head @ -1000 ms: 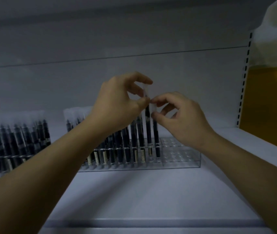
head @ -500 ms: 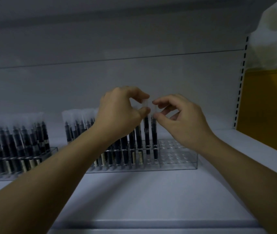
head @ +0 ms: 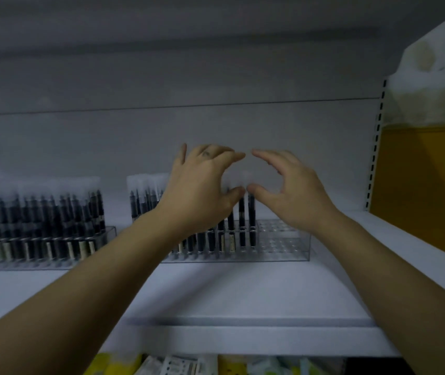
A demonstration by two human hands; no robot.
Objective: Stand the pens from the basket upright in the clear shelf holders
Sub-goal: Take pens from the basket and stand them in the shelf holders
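A clear holder (head: 283,246) on the white shelf holds several upright black pens with frosted caps; its right end shows bare holes. The two rightmost pens (head: 251,220) stand just below my hands. My left hand (head: 202,185) hovers over the pen tops with fingers spread and holds nothing. My right hand (head: 289,188) is beside it, fingers relaxed and apart, thumb near the rightmost pen's cap. A second clear holder (head: 53,239) full of pens stands at the left. The basket is out of view.
The white shelf (head: 216,293) has a front edge low in the frame. A perforated upright (head: 375,147) and a yellow panel (head: 427,190) bound the right side. Packaged goods (head: 178,365) lie on the level below.
Both hands have let go of the pens they were pinching and spread their fingers. The two pens now stand in the holder. The view has shifted so the shelf sits lower.
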